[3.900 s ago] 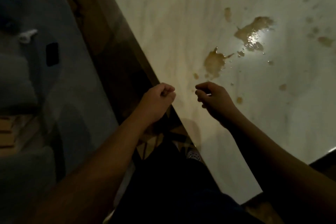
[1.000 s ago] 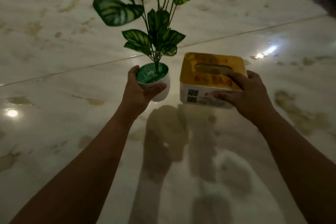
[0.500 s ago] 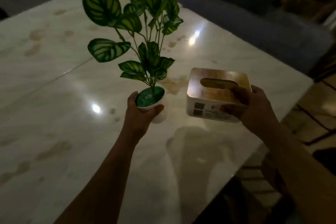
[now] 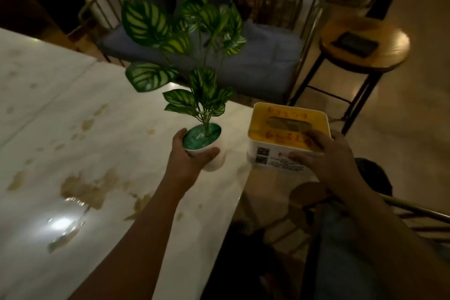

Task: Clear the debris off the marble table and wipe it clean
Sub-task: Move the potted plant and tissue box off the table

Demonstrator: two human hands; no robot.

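Observation:
My left hand (image 4: 186, 163) grips a small white pot (image 4: 215, 157) holding a plant with striped green leaves (image 4: 146, 24), lifted above the marble table (image 4: 48, 109) near its right edge. My right hand (image 4: 333, 158) grips a white tissue box with a yellow top (image 4: 287, 129), held in the air just past the table's edge. Brown spill stains (image 4: 90, 187) and a wet patch (image 4: 63, 229) mark the marble to the left of my left arm.
A blue-cushioned bench with a metal frame (image 4: 255, 63) stands beyond the table. A round wooden stool (image 4: 365, 46) at the right carries a dark flat object (image 4: 355, 43). Chair rails (image 4: 418, 214) and my legs lie below the right arm.
Both hands have carried the plant pot and the tissue box rightward, toward and past the table's edge. The view has swung right, bringing the bench and the stool into sight.

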